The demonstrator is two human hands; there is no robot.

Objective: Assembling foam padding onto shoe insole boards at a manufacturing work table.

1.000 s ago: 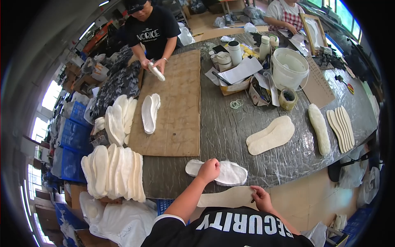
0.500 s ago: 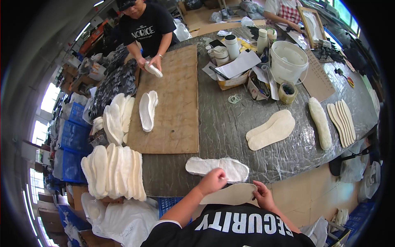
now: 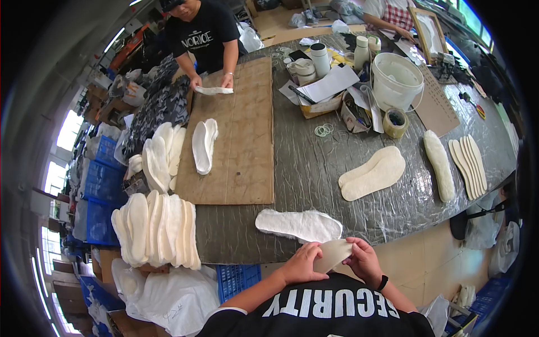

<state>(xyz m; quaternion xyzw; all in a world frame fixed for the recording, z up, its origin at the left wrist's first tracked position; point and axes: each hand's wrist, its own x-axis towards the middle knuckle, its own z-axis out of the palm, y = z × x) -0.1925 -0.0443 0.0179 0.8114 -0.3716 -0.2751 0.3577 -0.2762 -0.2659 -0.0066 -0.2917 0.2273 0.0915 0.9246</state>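
Between my two hands, close to my chest, is a cream insole (image 3: pixel 332 254), bent into a curve. My left hand (image 3: pixel 301 264) grips its left part, fingers closed round it. At its other end, my right hand (image 3: pixel 364 259) pinches the edge near the tip. Just beyond my hands, a fluffy white insole (image 3: pixel 297 223) lies flat at the table's near edge. A pair of overlapping cream insoles (image 3: pixel 371 174) rests farther right. Past them are a single fleecy insole (image 3: pixel 439 166) and a row of several thin insoles (image 3: pixel 468 167).
Stacked insoles (image 3: pixel 157 231) stand at the table's left corner. A brown board (image 3: pixel 241 135) carries a pair of insoles (image 3: pixel 204 146); behind it a co-worker (image 3: pixel 205 42) holds another. A white bucket (image 3: pixel 396 83), tape roll (image 3: pixel 395 122) and box of papers (image 3: pixel 323 106) sit at the back.
My left hand has come down from over the fluffy insole and taken hold of the cream insole, which is now bent and raised. The co-worker's insole has turned sideways.
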